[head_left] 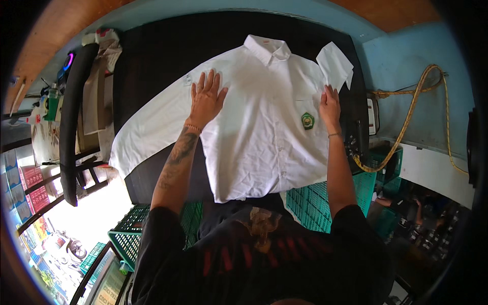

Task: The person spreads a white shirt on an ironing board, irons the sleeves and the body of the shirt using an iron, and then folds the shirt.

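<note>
A white long-sleeved collared shirt lies front up on a black-covered table, its collar at the far side. My left hand rests palm down on the shirt near the shoulder of the left-hand sleeve, fingers apart. That sleeve stretches out towards the lower left. At the chest pocket side, my right hand touches the shirt's edge by the other sleeve, which is folded upward. Whether its fingers pinch the cloth cannot be told. A green embroidered badge marks the pocket. Creases run through the lower front.
A yellow braided cord loops down the right wall to a dark appliance at the table's edge. A narrow padded black board stands left. Green plastic crates sit below the near edge. Another person's arm shows lower right.
</note>
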A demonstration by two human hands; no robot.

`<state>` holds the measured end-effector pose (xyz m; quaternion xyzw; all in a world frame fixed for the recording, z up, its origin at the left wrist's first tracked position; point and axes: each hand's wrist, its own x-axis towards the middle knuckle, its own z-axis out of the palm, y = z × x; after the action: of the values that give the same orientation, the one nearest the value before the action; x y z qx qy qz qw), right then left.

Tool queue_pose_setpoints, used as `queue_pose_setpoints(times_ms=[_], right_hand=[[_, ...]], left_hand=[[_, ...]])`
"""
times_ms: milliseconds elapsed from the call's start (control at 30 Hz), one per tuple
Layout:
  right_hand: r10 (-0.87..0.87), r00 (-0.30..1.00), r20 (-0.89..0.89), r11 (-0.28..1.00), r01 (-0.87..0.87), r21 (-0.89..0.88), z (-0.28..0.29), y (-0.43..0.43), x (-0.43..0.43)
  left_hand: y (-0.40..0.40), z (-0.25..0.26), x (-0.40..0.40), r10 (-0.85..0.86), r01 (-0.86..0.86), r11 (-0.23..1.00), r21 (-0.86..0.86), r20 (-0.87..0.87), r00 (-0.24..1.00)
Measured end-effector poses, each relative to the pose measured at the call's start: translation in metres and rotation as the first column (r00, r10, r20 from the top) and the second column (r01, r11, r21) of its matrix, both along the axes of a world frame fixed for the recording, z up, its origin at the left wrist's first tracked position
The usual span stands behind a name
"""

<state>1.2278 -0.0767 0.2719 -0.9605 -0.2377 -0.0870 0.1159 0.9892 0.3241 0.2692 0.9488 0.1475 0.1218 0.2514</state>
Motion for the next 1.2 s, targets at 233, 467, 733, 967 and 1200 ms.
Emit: queue_pose_setpoints(times_ms=[233,467,733,967,1200], right_hand=[[-0.246,0.969,-0.01,0.953,0.24,-0.187,-0.063,0.024,0.119],[-0.207,0.976,0.063,0.967,0.214,-0.137,-0.071,0.022,0.207],[0.242,0.97,-0.002,0.97,-0.242,0.003,-0.01,0.015,0.008],[0.068,0.951,-0.301,0.996,-0.048,0.071,0.004,-0.114,-0.145],[0.001,0.963,-0.269,0.996,-0.025,-0.086,0.005,-0.188,-0.198]], left_hand=[[0.013,-0.042,0.098,0.257,-0.182,0.925,0.333,-0.197,0.946],[-0.005,-0.035,0.162,0.373,-0.247,0.809,0.533,-0.141,0.917],[-0.065,-0.045,0.313,-0.341,0.254,0.828,0.499,0.089,0.936],[-0.091,-0.048,0.344,-0.331,0.17,0.84,0.515,0.238,0.913],[-0.101,-0.062,0.348,-0.343,0.324,0.833,0.448,-0.043,0.938]])
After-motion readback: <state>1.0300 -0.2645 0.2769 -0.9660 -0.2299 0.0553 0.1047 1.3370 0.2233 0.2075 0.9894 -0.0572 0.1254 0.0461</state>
